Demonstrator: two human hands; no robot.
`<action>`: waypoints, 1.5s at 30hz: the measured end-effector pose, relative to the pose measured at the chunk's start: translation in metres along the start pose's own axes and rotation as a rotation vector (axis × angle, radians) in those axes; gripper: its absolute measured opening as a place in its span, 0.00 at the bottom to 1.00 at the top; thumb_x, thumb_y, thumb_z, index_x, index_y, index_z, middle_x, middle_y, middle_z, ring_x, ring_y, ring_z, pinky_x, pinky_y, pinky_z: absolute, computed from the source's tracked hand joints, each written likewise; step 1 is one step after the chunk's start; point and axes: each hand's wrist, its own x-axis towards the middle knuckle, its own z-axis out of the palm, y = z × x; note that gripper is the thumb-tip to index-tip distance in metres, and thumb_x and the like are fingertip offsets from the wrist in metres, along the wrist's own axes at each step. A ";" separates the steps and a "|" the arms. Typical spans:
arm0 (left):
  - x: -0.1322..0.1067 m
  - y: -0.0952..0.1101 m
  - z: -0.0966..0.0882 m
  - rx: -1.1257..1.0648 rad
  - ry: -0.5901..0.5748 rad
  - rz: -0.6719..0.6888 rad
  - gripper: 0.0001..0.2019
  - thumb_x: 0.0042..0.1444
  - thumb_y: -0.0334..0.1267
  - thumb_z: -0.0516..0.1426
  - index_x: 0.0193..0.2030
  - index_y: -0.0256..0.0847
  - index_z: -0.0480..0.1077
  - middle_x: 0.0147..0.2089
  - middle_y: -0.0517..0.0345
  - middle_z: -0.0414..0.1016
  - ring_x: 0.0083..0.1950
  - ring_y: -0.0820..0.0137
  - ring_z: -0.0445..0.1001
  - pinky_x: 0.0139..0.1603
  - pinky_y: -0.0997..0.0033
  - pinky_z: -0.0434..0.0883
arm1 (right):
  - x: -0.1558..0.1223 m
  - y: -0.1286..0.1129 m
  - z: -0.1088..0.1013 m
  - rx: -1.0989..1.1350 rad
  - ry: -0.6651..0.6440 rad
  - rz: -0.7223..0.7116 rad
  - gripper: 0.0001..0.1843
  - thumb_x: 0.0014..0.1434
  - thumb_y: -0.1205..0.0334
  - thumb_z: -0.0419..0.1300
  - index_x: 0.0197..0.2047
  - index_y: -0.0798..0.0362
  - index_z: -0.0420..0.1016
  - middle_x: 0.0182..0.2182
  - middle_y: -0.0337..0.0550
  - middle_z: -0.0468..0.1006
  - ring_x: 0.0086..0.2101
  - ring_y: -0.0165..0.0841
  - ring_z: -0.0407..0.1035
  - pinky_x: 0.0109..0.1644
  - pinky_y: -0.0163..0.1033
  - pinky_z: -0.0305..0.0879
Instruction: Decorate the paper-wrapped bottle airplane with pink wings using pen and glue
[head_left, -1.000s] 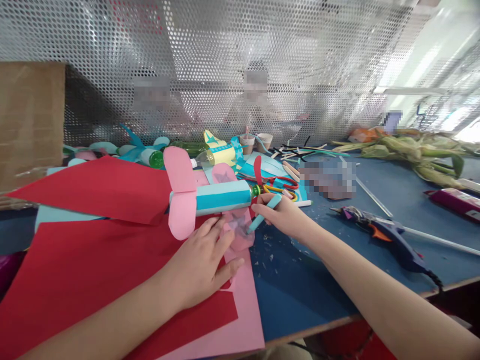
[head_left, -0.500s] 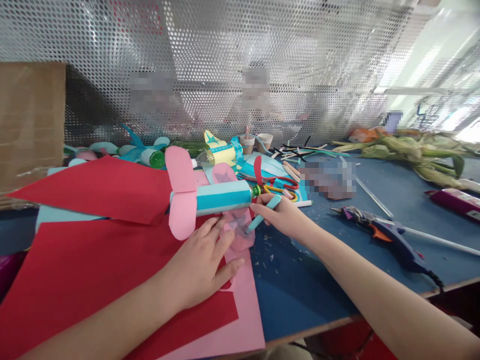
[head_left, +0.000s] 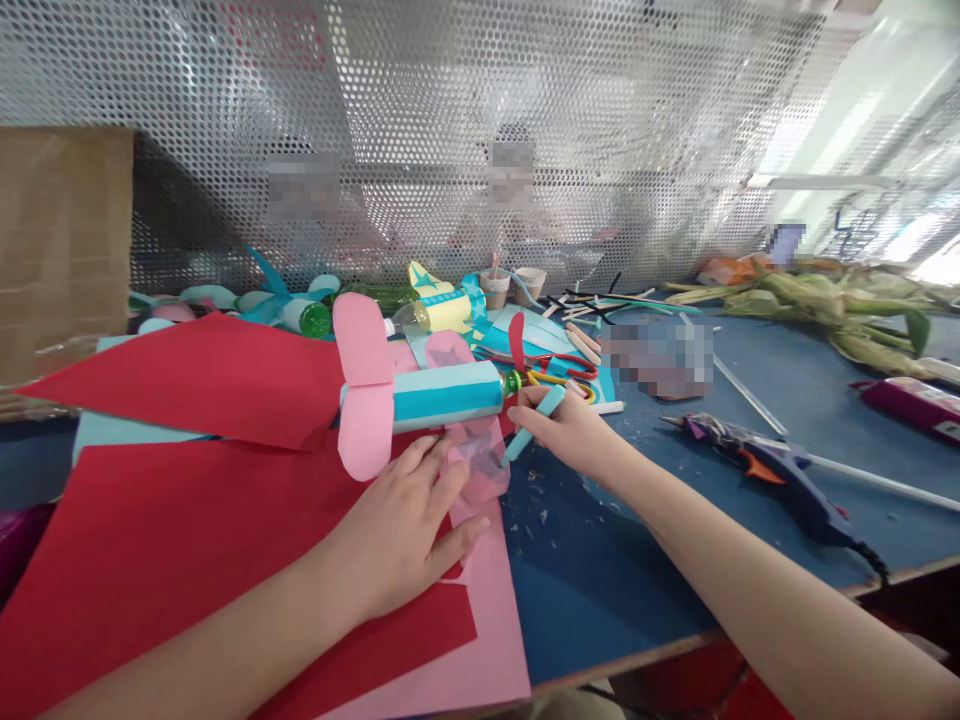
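Note:
My left hand (head_left: 405, 530) lies flat with fingers spread, pressing on a pink paper wing (head_left: 480, 462) and the pink sheet (head_left: 480, 640) under it. My right hand (head_left: 566, 430) is closed around a light blue pen (head_left: 532, 425) whose tip touches the pink wing, where a star shape shows. Just behind stands a bottle plane (head_left: 442, 392) wrapped in light blue paper, with pink tail fins (head_left: 360, 385) and a green cap (head_left: 511, 381).
Large red paper sheets (head_left: 172, 520) cover the left of the blue table (head_left: 600, 580). A glue gun (head_left: 765, 465) lies to the right, scissors and paper scraps (head_left: 559, 365) behind. Other bottle planes (head_left: 442, 305) stand by a perforated metal screen (head_left: 480, 120); people sit beyond it.
The pen tip has shifted slightly on the pink wing. My left hand has stayed in place.

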 end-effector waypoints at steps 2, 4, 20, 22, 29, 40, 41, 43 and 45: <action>-0.001 -0.001 0.002 0.002 0.008 0.000 0.27 0.64 0.55 0.44 0.61 0.39 0.63 0.67 0.42 0.61 0.67 0.50 0.58 0.61 0.44 0.65 | 0.000 0.000 0.000 -0.007 0.011 -0.001 0.14 0.52 0.57 0.54 0.18 0.50 0.57 0.14 0.31 0.59 0.20 0.28 0.54 0.26 0.35 0.51; -0.001 -0.002 0.004 0.000 0.018 -0.004 0.27 0.64 0.55 0.44 0.61 0.38 0.62 0.68 0.41 0.59 0.67 0.49 0.57 0.61 0.44 0.64 | 0.000 0.000 0.000 -0.014 0.019 -0.008 0.14 0.52 0.57 0.54 0.18 0.50 0.57 0.15 0.32 0.60 0.21 0.28 0.55 0.27 0.35 0.52; 0.001 0.001 -0.002 0.008 -0.045 -0.026 0.29 0.64 0.56 0.43 0.61 0.35 0.64 0.67 0.39 0.60 0.67 0.48 0.58 0.61 0.43 0.64 | 0.000 -0.004 -0.001 0.351 0.040 0.141 0.15 0.54 0.52 0.53 0.22 0.52 0.65 0.17 0.35 0.66 0.21 0.28 0.60 0.28 0.36 0.57; 0.002 0.001 -0.004 0.001 -0.069 -0.033 0.30 0.64 0.56 0.42 0.60 0.34 0.64 0.67 0.39 0.60 0.67 0.47 0.58 0.61 0.42 0.64 | 0.000 -0.006 -0.001 0.498 0.026 0.220 0.15 0.55 0.52 0.51 0.25 0.53 0.69 0.19 0.39 0.71 0.22 0.29 0.64 0.30 0.36 0.61; 0.004 -0.001 -0.007 0.014 -0.067 -0.019 0.29 0.64 0.56 0.42 0.61 0.36 0.64 0.68 0.41 0.59 0.67 0.47 0.59 0.59 0.42 0.66 | 0.005 0.003 0.004 0.326 0.019 0.099 0.17 0.46 0.54 0.64 0.19 0.52 0.61 0.12 0.31 0.65 0.17 0.24 0.56 0.24 0.33 0.51; 0.004 -0.003 -0.004 0.041 -0.034 -0.001 0.29 0.65 0.56 0.42 0.58 0.35 0.67 0.64 0.40 0.65 0.65 0.47 0.60 0.59 0.41 0.66 | 0.008 0.014 0.011 0.172 -0.038 0.034 0.12 0.49 0.63 0.61 0.20 0.51 0.61 0.11 0.29 0.65 0.17 0.24 0.57 0.24 0.31 0.53; 0.004 -0.003 -0.005 0.044 -0.039 0.001 0.29 0.65 0.55 0.42 0.58 0.34 0.67 0.65 0.39 0.64 0.66 0.47 0.60 0.59 0.40 0.66 | 0.008 0.014 0.011 0.157 -0.045 0.033 0.12 0.49 0.64 0.61 0.20 0.52 0.60 0.11 0.29 0.64 0.16 0.24 0.57 0.24 0.31 0.52; 0.004 -0.003 -0.005 0.053 -0.054 0.005 0.31 0.65 0.56 0.41 0.59 0.33 0.66 0.65 0.38 0.63 0.66 0.46 0.60 0.58 0.40 0.66 | 0.008 0.014 0.011 0.143 -0.055 0.033 0.13 0.49 0.65 0.60 0.19 0.52 0.60 0.11 0.29 0.63 0.16 0.24 0.56 0.24 0.31 0.52; 0.004 -0.002 -0.006 0.061 -0.067 0.010 0.32 0.65 0.55 0.40 0.59 0.31 0.66 0.66 0.36 0.62 0.66 0.44 0.59 0.58 0.39 0.66 | 0.008 0.013 0.011 0.140 -0.059 0.032 0.12 0.50 0.64 0.60 0.20 0.52 0.61 0.11 0.29 0.64 0.17 0.24 0.57 0.24 0.31 0.53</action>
